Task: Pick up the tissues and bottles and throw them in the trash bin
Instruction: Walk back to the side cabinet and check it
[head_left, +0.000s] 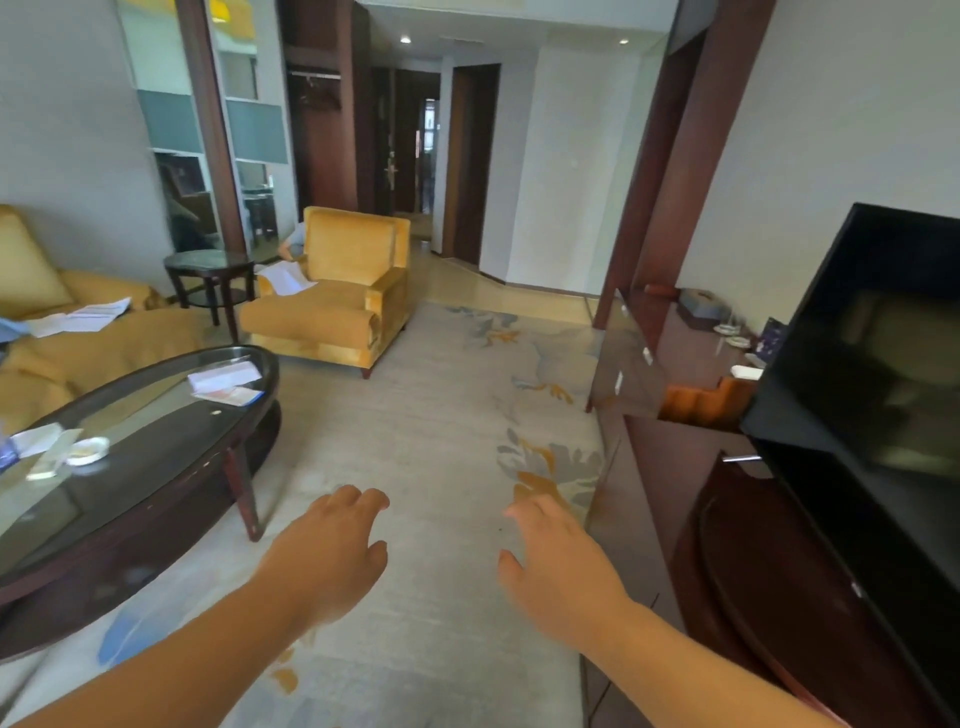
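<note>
Under the two empty hands the carpet (415, 415) was pale grey-beige, patterned with grey and orange flowers and a blue patch. Beyond the left hand (332, 551) stood a dark reddish-brown coffee table (156, 499) with a glass top bearing white papers (223, 376). Farther off, the armchair (337, 296) and sofa (78, 343) were mustard yellow. Beside the right hand (561, 566) the cabinet (727, 545) was glossy dark red-brown, the television (872, 374) black. The walls (831, 130) were off-white.
</note>
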